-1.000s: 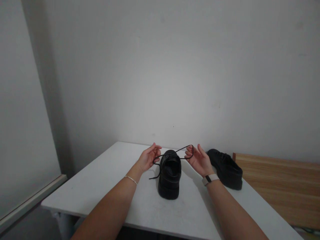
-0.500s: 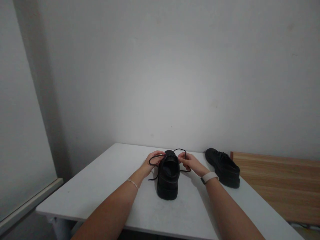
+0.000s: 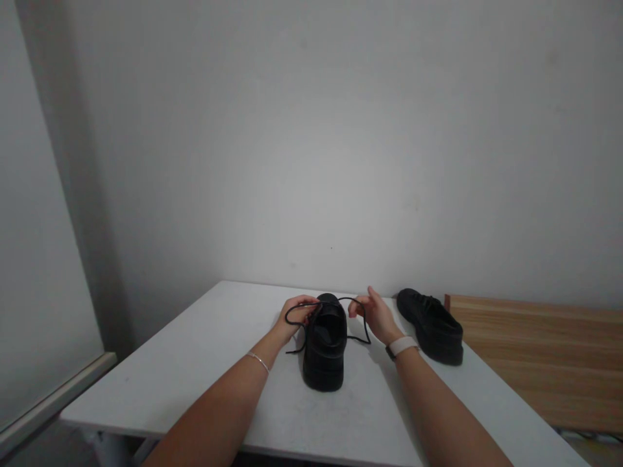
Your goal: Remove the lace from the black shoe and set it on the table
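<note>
A black shoe (image 3: 324, 370) stands on the white table, heel toward me and toe toward the wall. My left hand (image 3: 294, 315) is closed on the shoe's left side near the lacing, its fingertips partly hidden behind the shoe. A black shoelace (image 3: 295, 323) loops over that hand, and its loose end hangs down to the left. To the right of the shoe, my right hand (image 3: 374, 314) is raised with its fingers apart and thumb up. The lace's right-hand loop curves close by its fingers, which do not visibly grip it.
Another black shoe (image 3: 431, 327), laced, sits near the right edge of the white table (image 3: 185, 363). Beyond that edge is a wood-grain board (image 3: 530, 357). A grey wall (image 3: 311, 162) rises behind the table.
My right hand has moved slightly away from the shoe's side and its fingers have spread. The lace loop on the right has shifted a little. My left hand stays at the shoe.
</note>
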Demonstrator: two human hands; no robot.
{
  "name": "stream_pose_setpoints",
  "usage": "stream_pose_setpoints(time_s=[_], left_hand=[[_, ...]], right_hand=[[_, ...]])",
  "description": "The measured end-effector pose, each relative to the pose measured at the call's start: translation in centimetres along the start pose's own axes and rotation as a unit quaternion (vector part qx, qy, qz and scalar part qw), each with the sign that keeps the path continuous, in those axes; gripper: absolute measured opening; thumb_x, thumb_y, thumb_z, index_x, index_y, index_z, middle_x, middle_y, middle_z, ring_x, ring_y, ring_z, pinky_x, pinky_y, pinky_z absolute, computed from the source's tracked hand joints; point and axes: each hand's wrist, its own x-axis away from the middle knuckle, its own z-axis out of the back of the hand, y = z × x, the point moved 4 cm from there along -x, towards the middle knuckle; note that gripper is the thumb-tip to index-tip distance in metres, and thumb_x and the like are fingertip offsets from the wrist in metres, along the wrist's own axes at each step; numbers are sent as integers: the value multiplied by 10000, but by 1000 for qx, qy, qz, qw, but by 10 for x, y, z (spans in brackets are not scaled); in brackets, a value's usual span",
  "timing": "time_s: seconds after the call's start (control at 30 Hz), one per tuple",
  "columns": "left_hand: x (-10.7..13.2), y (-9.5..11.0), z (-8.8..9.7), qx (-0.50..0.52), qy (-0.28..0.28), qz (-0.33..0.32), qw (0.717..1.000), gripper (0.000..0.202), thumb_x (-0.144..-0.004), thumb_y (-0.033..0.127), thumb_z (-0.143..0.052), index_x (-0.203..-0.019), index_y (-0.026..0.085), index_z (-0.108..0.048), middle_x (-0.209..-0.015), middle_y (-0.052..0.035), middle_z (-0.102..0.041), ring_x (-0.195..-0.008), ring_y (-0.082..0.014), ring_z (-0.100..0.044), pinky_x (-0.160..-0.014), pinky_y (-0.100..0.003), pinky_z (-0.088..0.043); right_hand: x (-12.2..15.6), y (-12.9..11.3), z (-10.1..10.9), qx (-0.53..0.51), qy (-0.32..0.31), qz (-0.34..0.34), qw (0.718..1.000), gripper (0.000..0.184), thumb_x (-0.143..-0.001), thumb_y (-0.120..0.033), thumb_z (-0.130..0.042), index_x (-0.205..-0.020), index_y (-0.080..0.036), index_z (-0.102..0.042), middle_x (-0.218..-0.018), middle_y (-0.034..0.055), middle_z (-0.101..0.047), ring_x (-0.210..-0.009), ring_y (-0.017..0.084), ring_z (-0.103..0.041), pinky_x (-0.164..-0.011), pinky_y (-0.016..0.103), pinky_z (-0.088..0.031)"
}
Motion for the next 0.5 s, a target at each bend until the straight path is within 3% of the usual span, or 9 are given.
stream_pose_setpoints(time_s=[0.2,0.3,0.5], left_hand=[[-7,-8,-3,-16,13,-6,1000,349,-617,400,-776,-814,129,-676,-586,-12,-634,-492,-122,-537,-464,-218,-362],[-8,-8,-3,-32,7,-23,999,331,-635,398,-755,-805,126,-675,-601,-18,-631,-511,-127,-540,-481,-226,-372],[-10,-8,-2,-87,39,-94,991,132,-711,287,-664,-739,162,-631,-675,-7,-609,-627,-140,-548,-579,-238,-411]], right_hand=[[-9,25,-4,45,47,-4,998,339,-716,-509,-684,-739,-174,-647,-607,-9,-570,-539,125,-483,-522,269,-388],[-10,26,-6,67,34,-11,997,359,-695,-483,-699,-843,-156,-680,-679,21,-631,-585,149,-550,-539,285,-446],[-10,23,-9,149,59,28,987,309,-740,-454,-652,-812,-154,-648,-739,53,-640,-652,182,-570,-553,305,-464]])
